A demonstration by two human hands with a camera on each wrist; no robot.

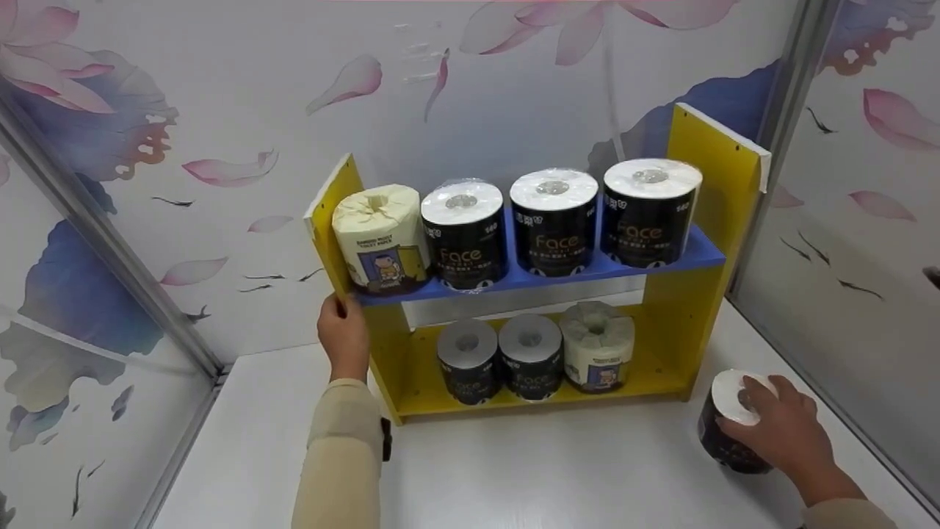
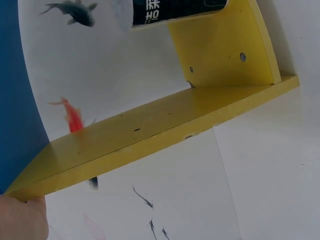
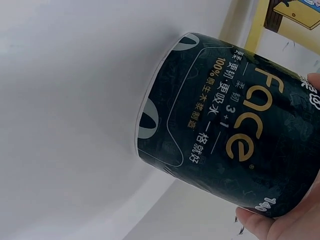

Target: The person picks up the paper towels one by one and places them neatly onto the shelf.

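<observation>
My right hand (image 1: 786, 426) grips a black-wrapped toilet paper roll (image 3: 225, 125) from above, right of the shelf and close over the white table. With my left hand (image 1: 344, 338) I hold the left side panel of a yellow and blue shelf (image 1: 529, 283); in the left wrist view only part of that hand shows at the panel's edge. On the blue upper board stand a cream-wrapped roll (image 1: 382, 250) and, to its right, three black-wrapped rolls (image 1: 554, 228). Below, two black-wrapped rolls (image 1: 530, 360) and a cream-wrapped roll (image 1: 598, 353) stand on the yellow board.
The shelf stands on a white table (image 1: 558, 463). Behind it rises a white wall panel (image 1: 242, 294) printed with petals and fish, and more panels close in both sides. A metal post (image 1: 782, 110) runs up the back right corner.
</observation>
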